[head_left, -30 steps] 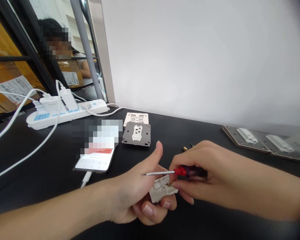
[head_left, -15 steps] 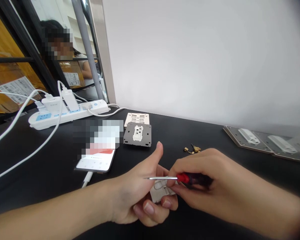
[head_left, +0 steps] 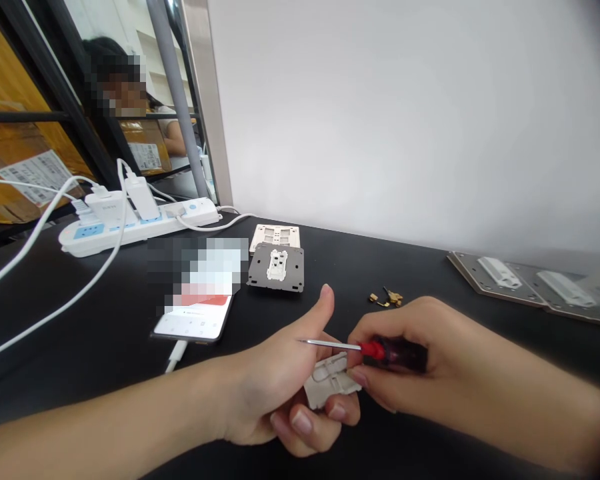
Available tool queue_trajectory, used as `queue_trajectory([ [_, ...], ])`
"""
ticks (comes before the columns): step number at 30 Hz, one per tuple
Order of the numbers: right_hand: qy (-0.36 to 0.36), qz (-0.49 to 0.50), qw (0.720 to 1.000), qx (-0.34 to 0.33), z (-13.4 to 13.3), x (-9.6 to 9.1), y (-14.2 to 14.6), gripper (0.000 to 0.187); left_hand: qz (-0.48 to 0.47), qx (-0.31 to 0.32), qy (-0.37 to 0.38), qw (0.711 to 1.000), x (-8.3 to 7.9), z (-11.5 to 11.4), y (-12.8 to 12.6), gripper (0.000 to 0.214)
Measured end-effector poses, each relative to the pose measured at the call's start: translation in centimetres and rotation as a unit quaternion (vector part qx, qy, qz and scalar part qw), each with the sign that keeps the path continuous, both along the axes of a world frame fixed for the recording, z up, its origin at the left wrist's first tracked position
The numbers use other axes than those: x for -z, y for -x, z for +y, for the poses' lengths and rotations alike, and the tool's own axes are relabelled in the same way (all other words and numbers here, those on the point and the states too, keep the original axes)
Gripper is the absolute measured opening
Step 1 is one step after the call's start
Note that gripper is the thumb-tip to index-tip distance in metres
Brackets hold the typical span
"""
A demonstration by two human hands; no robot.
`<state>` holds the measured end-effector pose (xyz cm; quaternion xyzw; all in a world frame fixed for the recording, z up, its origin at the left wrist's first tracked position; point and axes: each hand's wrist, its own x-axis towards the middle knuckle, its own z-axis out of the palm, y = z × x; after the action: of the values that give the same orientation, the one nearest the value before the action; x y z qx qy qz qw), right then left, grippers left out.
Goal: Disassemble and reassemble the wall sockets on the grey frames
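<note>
from my remote seat, the far left shows a cardboard box with a printed label behind a dark metal frame, and beyond it a pixelated person. on the black tabletop, a white power strip lies toward the far left with two white chargers plugged in, and white cables trail toward the near left. nearer the middle, a partly pixelated smartphone lies screen up with a white charging plug in its near end. to its right, on the far side, a beige switch frame sits just behind a dark grey mounting plate that carries a white socket core.

in the near middle, the left hand has its fingers curled shut around the lower part of a white socket module, with the thumb standing up, clear of it. the module is held above the table, between both hands. the right hand has its fingers closed around the dark handle of a red-collared screwdriver, whose steel shaft points left just above the module, its tip beside the left thumb. i cannot tell whether the shaft touches the module.

small brass screws lie on the table beyond the right hand, and at the far right sit two metal plates bearing white parts.
</note>
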<state>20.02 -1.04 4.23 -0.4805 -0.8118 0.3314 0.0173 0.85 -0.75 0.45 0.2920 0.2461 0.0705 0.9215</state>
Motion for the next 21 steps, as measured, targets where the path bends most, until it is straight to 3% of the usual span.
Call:
queue_trajectory([
  [7, 0.094, 0.045, 0.993, 0.049, -0.1, 0.1, 0.2, 0.021, 0.033, 0.013, -0.023, 0.999, -0.1, 0.0, 0.1, 0.102],
  [12, 0.116, 0.061, 0.99, 0.06, 0.0, 0.0, 0.5, 0.021, 0.029, 0.013, -0.017, 0.999, -0.1, 0.0, 0.1, 0.105],
  [17, 0.088, 0.037, 0.993, 0.067, -0.6, 0.0, 0.7, 0.017, 0.037, 0.035, -0.009, 0.999, -0.2, 0.1, -0.1, 0.11],
  [21, 0.035, 0.046, 0.997, 0.049, -1.4, 0.2, 0.8, 0.018, 0.038, 0.034, -0.01, 0.999, -0.1, 0.0, 0.0, 0.101],
])
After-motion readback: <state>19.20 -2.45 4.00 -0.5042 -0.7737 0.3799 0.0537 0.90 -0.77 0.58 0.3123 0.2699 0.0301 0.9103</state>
